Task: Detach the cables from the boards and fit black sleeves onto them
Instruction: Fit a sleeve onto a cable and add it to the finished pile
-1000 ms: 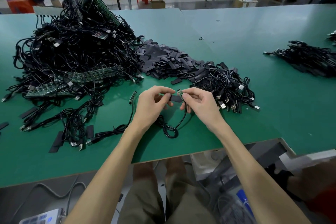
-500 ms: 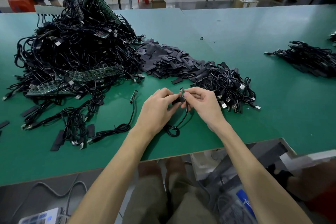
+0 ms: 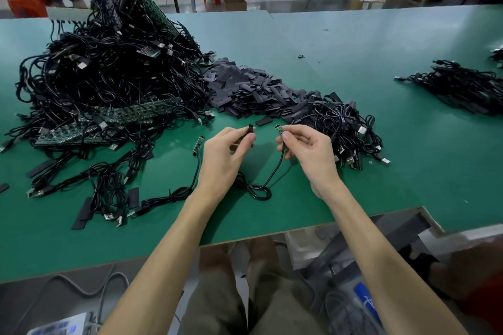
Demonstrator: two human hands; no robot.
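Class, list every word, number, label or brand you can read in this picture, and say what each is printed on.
No text here is legible.
White marks on the blue item under the table: too blurred.
Print on the green boards: too small.
Tip of the cable pinched by the right hand: too small.
The black sleeve in the left hand: no marking visible.

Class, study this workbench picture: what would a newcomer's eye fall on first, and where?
First, the huge tangle of black cables and green boards heaped at the far left of the green table. Beside it, toward the centre, lies a pile of black sleeves. In front, the left hand pinches one sleeve and the right hand a cable end, held apart.
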